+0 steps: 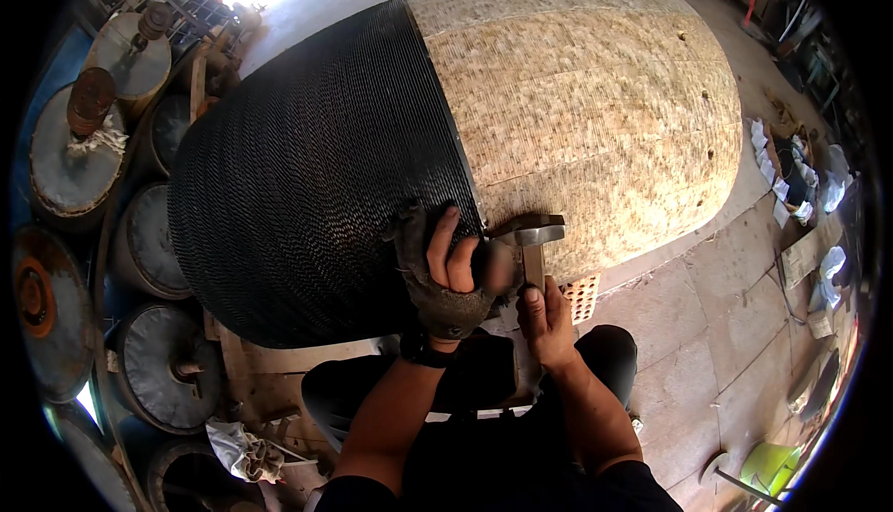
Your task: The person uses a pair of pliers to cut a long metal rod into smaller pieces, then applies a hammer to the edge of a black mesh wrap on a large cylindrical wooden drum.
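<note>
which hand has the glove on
The left hand: it wears a worn dark glove that leaves some fingers bare. The right hand, gripping the hammer, wears none.

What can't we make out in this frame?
Head view, all of these:
Anything pinched in the left hand: thumb blurred, area around it dark.
Lower handle of the hammer: covered by the right hand.
Underside of the big drum: hidden by its own curve.
Grey disc, lower left: cut off by the dark lens rim.
</note>
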{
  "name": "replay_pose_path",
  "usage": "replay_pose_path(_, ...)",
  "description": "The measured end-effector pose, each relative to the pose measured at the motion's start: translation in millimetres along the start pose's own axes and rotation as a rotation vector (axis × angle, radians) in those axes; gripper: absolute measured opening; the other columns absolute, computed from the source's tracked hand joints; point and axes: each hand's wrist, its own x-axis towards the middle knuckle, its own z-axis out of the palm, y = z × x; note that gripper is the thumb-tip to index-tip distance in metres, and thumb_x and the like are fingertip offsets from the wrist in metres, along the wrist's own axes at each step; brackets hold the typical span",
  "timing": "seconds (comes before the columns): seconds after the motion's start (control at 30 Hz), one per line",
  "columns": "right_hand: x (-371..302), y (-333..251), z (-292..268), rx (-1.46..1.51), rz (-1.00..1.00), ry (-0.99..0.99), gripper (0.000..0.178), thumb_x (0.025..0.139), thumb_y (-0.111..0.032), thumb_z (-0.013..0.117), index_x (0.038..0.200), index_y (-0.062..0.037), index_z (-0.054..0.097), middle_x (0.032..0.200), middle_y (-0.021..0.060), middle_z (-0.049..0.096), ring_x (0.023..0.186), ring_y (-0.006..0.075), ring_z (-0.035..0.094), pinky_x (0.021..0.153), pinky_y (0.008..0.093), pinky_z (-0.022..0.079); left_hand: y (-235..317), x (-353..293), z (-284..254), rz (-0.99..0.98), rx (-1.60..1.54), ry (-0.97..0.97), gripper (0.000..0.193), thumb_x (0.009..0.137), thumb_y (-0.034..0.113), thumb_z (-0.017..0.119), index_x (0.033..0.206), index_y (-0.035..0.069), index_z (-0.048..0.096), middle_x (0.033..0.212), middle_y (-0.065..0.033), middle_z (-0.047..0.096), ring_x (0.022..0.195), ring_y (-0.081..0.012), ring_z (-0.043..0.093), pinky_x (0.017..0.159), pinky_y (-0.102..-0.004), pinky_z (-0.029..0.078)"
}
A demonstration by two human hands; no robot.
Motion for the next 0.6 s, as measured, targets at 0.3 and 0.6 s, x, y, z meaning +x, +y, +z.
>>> replay_pose_path(0.3, 0.2, -7.2, 5.1, 0.031, -0.049, 0.000, 0.037, 0.110, -0.040, 0.048, 0.097, -0.0049, 0.047, 0.063, -0.0052, 0.044, 0.054, 0.0040, 0.039, 0.048, 0.0236, 0.032, 0.2, -0.9, -2.7, -0.020, -0.040, -0.015, 0.046, 0.088, 0.042, 0.076, 0.108, 0.003, 0.060, 0.142, -0.0163, 0.054, 0.139, -0.0428, 0.040, 0.116, -0.0610, 0.034)
replay_pose_path(0.6, -6.2, -7.8, 0.8, -0.007, 0.020, 0.018, 0.029, 0.109, -0.026, 0.052, 0.106, 0.0018, 0.056, 0.066, 0.0081, 0.057, 0.059, 0.0139, 0.050, 0.054, 0.0345, 0.042, -1.0, -0.9, -1.9, -0.024, -0.050, 0.010, 0.050, 0.090, 0.049, 0.072, 0.110, 0.005, 0.061, 0.142, -0.0164, 0.057, 0.141, -0.0467, 0.040, 0.116, -0.0640, 0.035)
